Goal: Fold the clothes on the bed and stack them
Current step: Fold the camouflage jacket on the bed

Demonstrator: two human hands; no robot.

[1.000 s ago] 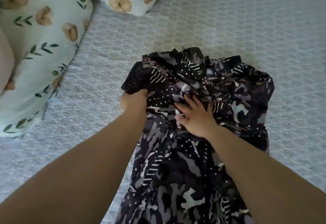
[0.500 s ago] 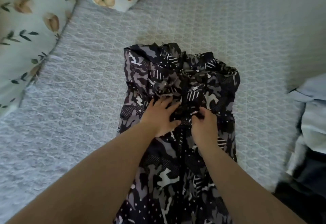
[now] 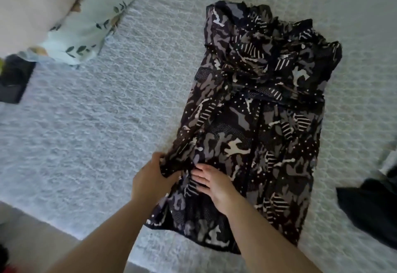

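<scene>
Surrounding the garment: a floral pillow [image 3: 86, 21] lies well to its upper left on the grey bedspread [image 3: 86, 122]; dark clothing [image 3: 369, 208] sits just beside its lower right edge.
Obstructions: nothing lies on top of the garment.
Garment: the camouflage-print garment [image 3: 257, 111] is spread lengthwise on the bedspread, bunched at its far end.
Left hand: the left hand [image 3: 150, 178] clenches a fold at the garment's near left edge.
Right hand: the right hand [image 3: 212, 184] lies flat, fingers straight, pressing the garment just beside that fold.
</scene>
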